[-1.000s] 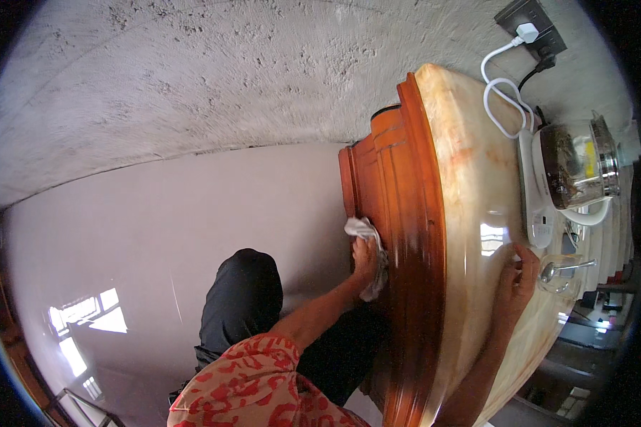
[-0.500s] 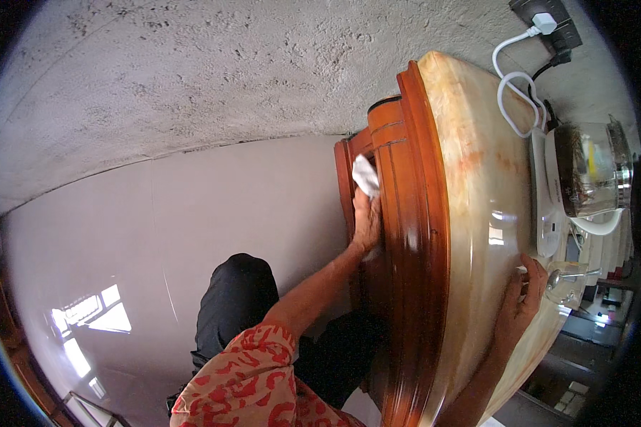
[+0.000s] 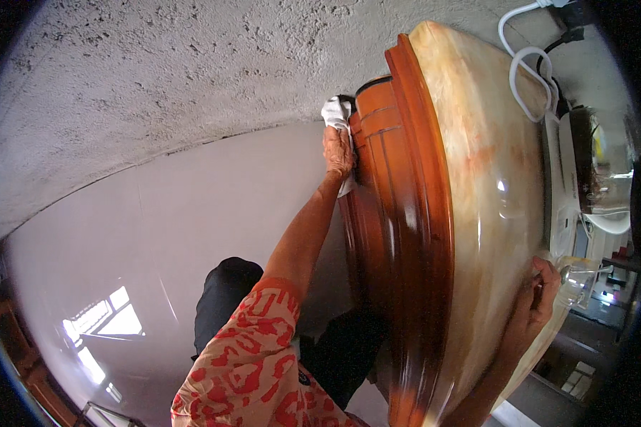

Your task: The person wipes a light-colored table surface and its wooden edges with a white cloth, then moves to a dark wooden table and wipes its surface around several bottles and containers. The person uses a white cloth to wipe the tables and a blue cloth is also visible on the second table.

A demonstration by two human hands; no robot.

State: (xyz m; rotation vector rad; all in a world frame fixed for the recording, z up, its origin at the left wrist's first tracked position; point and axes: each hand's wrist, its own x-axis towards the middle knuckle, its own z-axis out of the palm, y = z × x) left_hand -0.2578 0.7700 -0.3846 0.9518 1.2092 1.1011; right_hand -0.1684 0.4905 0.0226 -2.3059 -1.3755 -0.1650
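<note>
And the left hand (image 3: 340,151) has slid up toward the wall (image 3: 228,71); half a second ago it was lower along the wooden side, and now the forearm is stretched out long over the floor (image 3: 192,199); the white cloth (image 3: 336,111) is clamped under those fingers, bunched out past the fingertips and trailing below the palm, at the far end of the table's reddish-brown wooden base (image 3: 381,135), right where it nears the wall; what that means for the wiping, as I judge it, is that the stroke is now working the back corner rather than the middle of the side; the hands are well apart; up on the marble-patterned table (image 3: 477,164) the right hand (image 3: 538,302) stays put, empty as far as I can see, fingers loosely bent, apparently propping the body, just beside the clear glass cup (image 3: 577,281) with its spoon, though whether they touch I cannot tell; beyond it sits the glass kettle (image 3: 612,171), dark inside, with the white cable (image 3: 516,78) looping behind.
</note>
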